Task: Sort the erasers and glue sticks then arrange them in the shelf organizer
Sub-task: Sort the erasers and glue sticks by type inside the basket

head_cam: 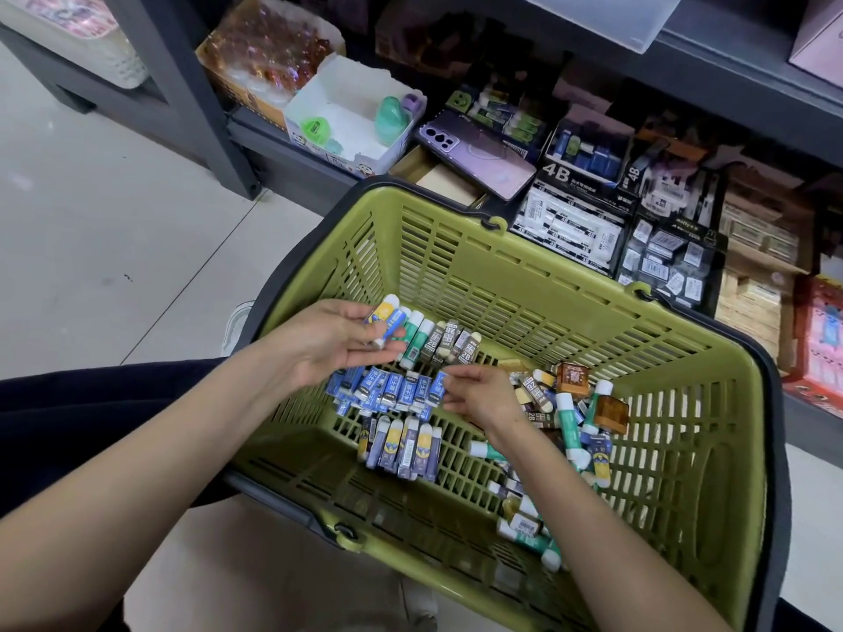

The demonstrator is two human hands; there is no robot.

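A green slatted shopping basket (547, 285) lies on the floor and holds the erasers and glue sticks. Sorted rows lie at its left: blue-wrapped erasers (387, 390), purple and yellow glue sticks (406, 444), green glue sticks (417, 335) and brown 2B erasers (451, 344). An unsorted heap (570, 417) fills the right side. My left hand (333, 344) holds a couple of glue sticks with blue and yellow labels (387, 317) above the top row. My right hand (479, 390) pinches the end eraser of the blue row.
A dark shelf unit stands behind the basket. Its low shelf holds boxes of 4B erasers (575, 207), a purple phone (479, 152), a white carton with green sharpeners (360, 116) and brown boxes (752, 266) at the right. Tiled floor (114, 230) spreads to the left.
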